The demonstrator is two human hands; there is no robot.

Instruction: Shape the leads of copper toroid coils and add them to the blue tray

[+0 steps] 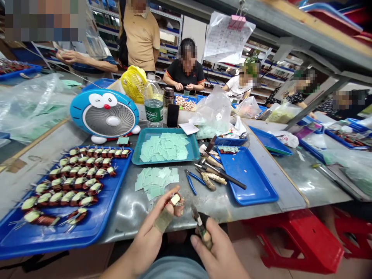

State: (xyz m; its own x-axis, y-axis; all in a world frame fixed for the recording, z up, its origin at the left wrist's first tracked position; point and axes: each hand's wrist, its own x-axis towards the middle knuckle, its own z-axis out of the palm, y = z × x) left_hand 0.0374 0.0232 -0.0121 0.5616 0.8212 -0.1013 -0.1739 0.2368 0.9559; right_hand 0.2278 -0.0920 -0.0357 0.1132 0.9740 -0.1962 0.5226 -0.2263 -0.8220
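My left hand (pixel 152 228), with a pale tape wrap on one finger, is shut on a small copper-wound coil (pixel 174 200) with a white patch on top. My right hand (pixel 215 252) grips small black-tipped snips (pixel 200 226) with a wrapped handle, their tips a little apart from the coil. Loose pale green paper squares (pixel 154 182) lie on the metal-topped bench (pixel 130 221) just beyond my hands. To the left, a blue tray (pixel 72 236) holds rows of finished coils with wire leads. Blue-handled pliers (pixel 190 181) rest to the right of the squares.
A teal tray (pixel 139 149) of green squares sits ahead, and a blue tray (pixel 247 176) lies right, beside several hand tools. Behind stand a blue cartoon desk fan (pixel 104 114) and a water bottle (pixel 153 102). Co-workers sit across the bench; a red stool (pixel 293 242) stands at lower right.
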